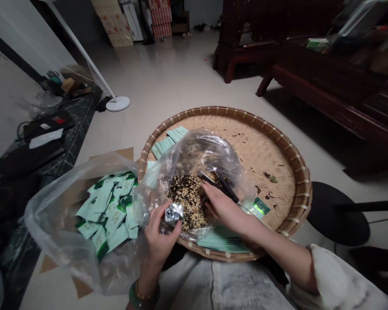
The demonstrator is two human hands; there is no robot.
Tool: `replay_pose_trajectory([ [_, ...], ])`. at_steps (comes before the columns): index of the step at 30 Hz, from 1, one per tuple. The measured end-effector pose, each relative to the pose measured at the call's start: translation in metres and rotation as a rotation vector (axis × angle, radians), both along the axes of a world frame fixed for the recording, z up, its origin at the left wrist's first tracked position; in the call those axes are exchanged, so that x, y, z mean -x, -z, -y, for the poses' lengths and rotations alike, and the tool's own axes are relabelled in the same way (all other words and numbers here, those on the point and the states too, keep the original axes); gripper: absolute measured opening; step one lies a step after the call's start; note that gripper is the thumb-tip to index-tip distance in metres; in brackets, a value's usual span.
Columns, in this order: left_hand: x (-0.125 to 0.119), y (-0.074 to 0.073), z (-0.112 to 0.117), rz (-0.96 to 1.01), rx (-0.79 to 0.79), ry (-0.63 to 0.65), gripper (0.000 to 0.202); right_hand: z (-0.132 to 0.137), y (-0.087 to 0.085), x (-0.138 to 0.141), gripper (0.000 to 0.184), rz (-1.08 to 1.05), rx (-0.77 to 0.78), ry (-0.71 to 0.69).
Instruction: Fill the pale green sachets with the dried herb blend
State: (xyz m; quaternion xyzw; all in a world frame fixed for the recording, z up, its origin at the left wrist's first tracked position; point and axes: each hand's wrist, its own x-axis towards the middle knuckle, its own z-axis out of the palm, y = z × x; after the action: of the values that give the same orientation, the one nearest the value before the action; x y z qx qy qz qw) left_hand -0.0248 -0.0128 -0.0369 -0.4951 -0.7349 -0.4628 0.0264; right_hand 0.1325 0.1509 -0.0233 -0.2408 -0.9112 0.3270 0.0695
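Observation:
My left hand (160, 234) grips a small silver foil packet (173, 214) between thumb and fingers, at the near left edge of a clear plastic bag (207, 148). Inside the bag lies a loose mix of dark and pale dried bits (189, 200). My right hand (224, 206) reaches into this mix from the right with fingers stretched; its fingertips are partly hidden. Just beyond it rests a black two-armed tool (226, 187), its kind unclear. Flat mint-green packets (223, 240) lie below my right wrist, and a shiny green packet (261, 207) sits to its right.
The round woven tray (302, 185) bears the bag, more green packets (170, 142) and scattered dried bits. At left, another plastic bag (51, 215) holds many green packets (111, 202). A white lamp base (117, 103), black round stand base (338, 213) and dark wooden furniture (326, 99) stand around.

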Motion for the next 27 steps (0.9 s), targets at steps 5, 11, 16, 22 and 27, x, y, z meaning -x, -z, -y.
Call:
replay_pose_trajectory([
  [5,-0.001,0.012,0.003,0.06,-0.002,0.007,0.04,0.0,-0.004,0.028,0.07,0.158,-0.099,-0.034],
  [11,0.002,0.011,0.005,0.1,-0.014,-0.029,0.037,0.005,-0.012,0.027,0.061,0.081,-0.008,-0.156],
  [16,0.004,0.01,0.004,0.073,-0.021,-0.04,0.035,0.0,-0.006,0.018,0.089,0.117,0.032,-0.116],
  [22,0.003,0.006,0.001,0.022,-0.041,-0.058,0.033,0.007,0.002,0.032,0.067,0.018,0.073,-0.185],
  [27,0.003,0.004,0.0,0.005,-0.034,-0.051,0.031,-0.002,0.011,0.031,0.04,-0.118,0.127,-0.138],
])
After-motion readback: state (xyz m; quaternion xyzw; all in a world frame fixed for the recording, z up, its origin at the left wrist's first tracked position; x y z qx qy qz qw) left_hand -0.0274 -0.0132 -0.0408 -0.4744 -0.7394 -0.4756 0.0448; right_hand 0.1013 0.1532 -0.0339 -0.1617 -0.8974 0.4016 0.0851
